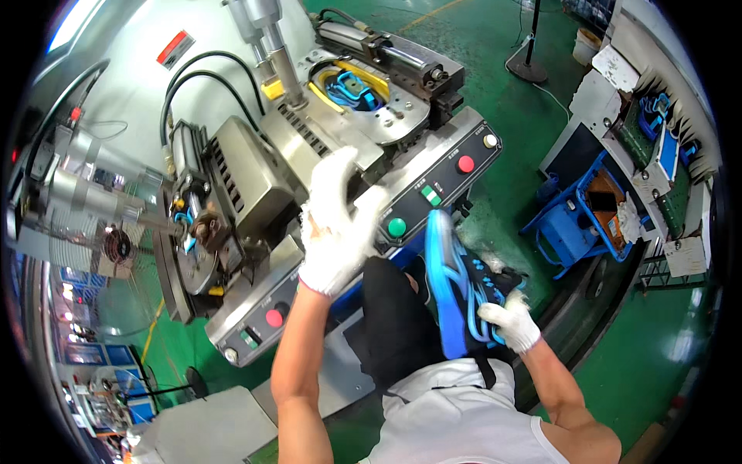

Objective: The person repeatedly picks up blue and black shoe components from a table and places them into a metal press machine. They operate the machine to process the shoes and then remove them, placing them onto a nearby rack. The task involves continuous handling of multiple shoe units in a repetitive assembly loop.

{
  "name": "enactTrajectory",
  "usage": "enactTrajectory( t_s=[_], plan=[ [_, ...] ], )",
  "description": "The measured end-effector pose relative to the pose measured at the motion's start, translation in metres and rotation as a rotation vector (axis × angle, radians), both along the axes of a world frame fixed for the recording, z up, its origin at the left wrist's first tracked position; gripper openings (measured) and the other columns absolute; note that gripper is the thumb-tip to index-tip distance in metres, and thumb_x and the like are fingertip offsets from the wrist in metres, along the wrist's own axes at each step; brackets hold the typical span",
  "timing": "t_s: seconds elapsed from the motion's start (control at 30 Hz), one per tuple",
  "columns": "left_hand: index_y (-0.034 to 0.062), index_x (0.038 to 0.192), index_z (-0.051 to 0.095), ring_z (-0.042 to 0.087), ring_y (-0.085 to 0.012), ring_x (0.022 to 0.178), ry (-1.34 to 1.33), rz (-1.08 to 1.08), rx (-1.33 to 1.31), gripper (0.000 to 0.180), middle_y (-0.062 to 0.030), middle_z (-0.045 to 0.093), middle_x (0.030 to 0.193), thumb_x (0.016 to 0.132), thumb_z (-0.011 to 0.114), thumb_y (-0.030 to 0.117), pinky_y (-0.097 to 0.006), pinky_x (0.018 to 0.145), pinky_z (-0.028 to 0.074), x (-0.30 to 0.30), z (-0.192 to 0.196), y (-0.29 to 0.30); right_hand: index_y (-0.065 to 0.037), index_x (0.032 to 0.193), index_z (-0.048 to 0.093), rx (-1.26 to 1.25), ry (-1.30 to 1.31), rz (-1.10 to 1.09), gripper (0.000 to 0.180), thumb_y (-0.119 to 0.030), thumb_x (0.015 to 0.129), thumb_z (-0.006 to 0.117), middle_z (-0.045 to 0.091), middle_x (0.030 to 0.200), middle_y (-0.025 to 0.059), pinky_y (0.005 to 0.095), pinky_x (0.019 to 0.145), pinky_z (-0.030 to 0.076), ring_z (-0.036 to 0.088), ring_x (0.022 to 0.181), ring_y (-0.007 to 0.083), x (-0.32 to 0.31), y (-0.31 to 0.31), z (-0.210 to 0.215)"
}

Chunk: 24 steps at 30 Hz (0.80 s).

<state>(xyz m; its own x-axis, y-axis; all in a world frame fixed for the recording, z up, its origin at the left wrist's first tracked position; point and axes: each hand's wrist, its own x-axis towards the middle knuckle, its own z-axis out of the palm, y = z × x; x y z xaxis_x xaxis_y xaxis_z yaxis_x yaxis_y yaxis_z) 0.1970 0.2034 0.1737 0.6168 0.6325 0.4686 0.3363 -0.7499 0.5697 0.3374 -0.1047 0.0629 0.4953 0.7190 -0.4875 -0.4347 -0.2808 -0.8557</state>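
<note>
- In the head view, the right hand (510,321) pinched the blue-and-black shoe (456,290) at its lower right edge, fingers closed on the upper.
- The shoe stood lengthwise just left of that hand, its blue sole turned left, beside the dark-clad leg (398,301).
- The left hand (336,224), blurred, was raised with fingers spread, apart from the shoe, near the green button (396,226) on the machine's panel (413,210).
</note>
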Motion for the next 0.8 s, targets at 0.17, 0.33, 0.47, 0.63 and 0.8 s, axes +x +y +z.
enactTrajectory(
  t_s=[0.17, 0.33, 0.47, 0.63, 0.8],
  plan=[
    [-0.0012, 0.154, 0.049, 0.062, -0.0322, 0.132, 0.037, 0.296, -0.142, 0.076, -0.0224, 0.060, 0.149, 0.096, 0.075, 0.041, -0.041, 0.113, 0.048, 0.087, -0.039, 0.171, 0.007, 0.115, 0.051, -0.056, 0.176, -0.299, 0.057, -0.025, 0.079, 0.081, 0.050, 0.083, -0.0023, 0.0266, 0.044, 0.034, 0.044, 0.061, 0.0059, 0.021, -0.027, -0.060],
    [-0.0011, 0.153, 0.053, 0.061, -0.0381, 0.136, 0.153, 0.449, -0.104, 0.082, -0.0266, 0.062, 0.148, 0.093, 0.074, 0.051, -0.043, 0.114, 0.046, 0.167, -0.090, 0.287, -0.003, 0.107, 0.055, -0.064, 0.203, -0.373, 0.046, -0.024, 0.076, 0.081, 0.049, 0.074, -0.0041, 0.0257, 0.042, 0.031, 0.041, 0.053, 0.0065, 0.048, -0.032, -0.103],
    [0.0118, 0.145, 0.066, 0.066, -0.0388, 0.126, 0.086, 0.409, -0.139, 0.056, -0.0253, 0.067, 0.140, 0.100, 0.068, 0.046, -0.044, 0.108, 0.050, 0.184, -0.130, 0.348, -0.010, 0.076, 0.050, -0.188, 0.296, -0.336, 0.029, -0.018, 0.079, 0.078, 0.047, 0.066, -0.0045, 0.0243, 0.042, 0.032, 0.040, 0.050, 0.0064, 0.075, -0.014, -0.097],
    [0.0100, 0.133, 0.073, 0.072, -0.0337, 0.108, -0.014, 0.494, 0.120, 0.042, -0.0204, 0.075, 0.121, 0.102, 0.067, 0.038, -0.043, 0.098, 0.054, 0.204, -0.128, 0.338, -0.010, 0.075, 0.052, -0.051, 0.158, -0.373, 0.026, -0.007, 0.083, 0.076, 0.049, 0.067, -0.0056, 0.0231, 0.047, 0.035, 0.038, 0.052, 0.0078, 0.068, -0.008, -0.119],
    [0.0049, 0.129, 0.071, 0.068, -0.0142, 0.089, -0.509, 0.364, -0.212, 0.026, -0.0081, 0.073, 0.107, 0.106, 0.063, 0.014, -0.031, 0.083, 0.056, 0.194, -0.081, 0.296, -0.001, 0.138, 0.042, -0.021, 0.377, -0.464, 0.079, -0.026, 0.080, 0.089, 0.060, 0.123, 0.0092, 0.0390, 0.089, 0.051, 0.060, 0.105, 0.0210, 0.056, -0.020, -0.105]
  ],
)
